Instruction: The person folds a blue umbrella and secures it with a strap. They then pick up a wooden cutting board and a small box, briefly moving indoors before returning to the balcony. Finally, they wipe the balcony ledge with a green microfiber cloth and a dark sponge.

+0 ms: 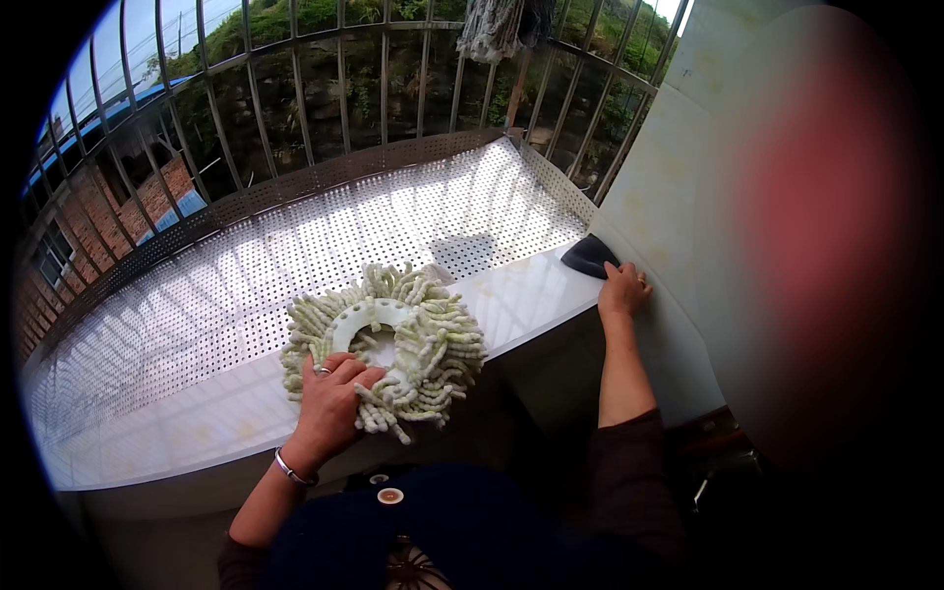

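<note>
A round mop head (450,339) with pale green-white strands around a white plastic ring (361,316) lies on the white windowsill (531,295), near its front edge. My left hand (335,402) grips the near-left part of the ring, with its fingertips among the strands. To the right, a dark, folded piece of fabric (588,254) lies on the sill where it meets the wall. My right hand (625,289) holds the fabric's right edge between thumb and fingers.
Beyond the sill extends a perforated metal tray (354,228), enclosed by upright metal bars (295,96). A grey stringy mop (493,33) hangs at the top. A pale wall (664,221) rises on the right. A blurred reddish shape (818,184) covers the far right.
</note>
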{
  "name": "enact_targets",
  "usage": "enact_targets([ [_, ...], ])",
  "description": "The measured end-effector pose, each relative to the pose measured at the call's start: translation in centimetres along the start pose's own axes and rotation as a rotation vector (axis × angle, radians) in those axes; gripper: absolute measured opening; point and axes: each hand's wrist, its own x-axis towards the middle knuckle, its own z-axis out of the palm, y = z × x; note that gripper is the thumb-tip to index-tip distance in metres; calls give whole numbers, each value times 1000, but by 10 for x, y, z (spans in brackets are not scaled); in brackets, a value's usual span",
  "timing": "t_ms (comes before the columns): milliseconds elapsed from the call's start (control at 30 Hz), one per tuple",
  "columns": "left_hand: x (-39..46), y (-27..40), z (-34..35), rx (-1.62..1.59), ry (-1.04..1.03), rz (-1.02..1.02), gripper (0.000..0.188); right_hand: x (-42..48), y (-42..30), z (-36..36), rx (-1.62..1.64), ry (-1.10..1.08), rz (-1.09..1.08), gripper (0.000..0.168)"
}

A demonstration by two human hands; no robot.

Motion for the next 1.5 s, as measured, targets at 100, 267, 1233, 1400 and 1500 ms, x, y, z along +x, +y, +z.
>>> enact_targets([
  [100, -3, 5, 3, -5, 76, -31, 43, -36, -32, -14, 200, 385, -299, 26],
  [267, -6, 2, 15, -130, 116, -69, 46, -172, -155, -122, 975, -84, -1158, 50],
  [1233, -61, -52, 22, -34, 191, -531, 47, -205, -144, -113, 774, -63, -1145, 62],
  [1400, -51, -38, 18, -29, 185, -485, 47, -120, -106, -72, 604, 49, -762, 60],
  [1500, -53, -45, 20, -151, 233, -509, 47, -110, -123, -61, 702, 30, -702, 52],
])
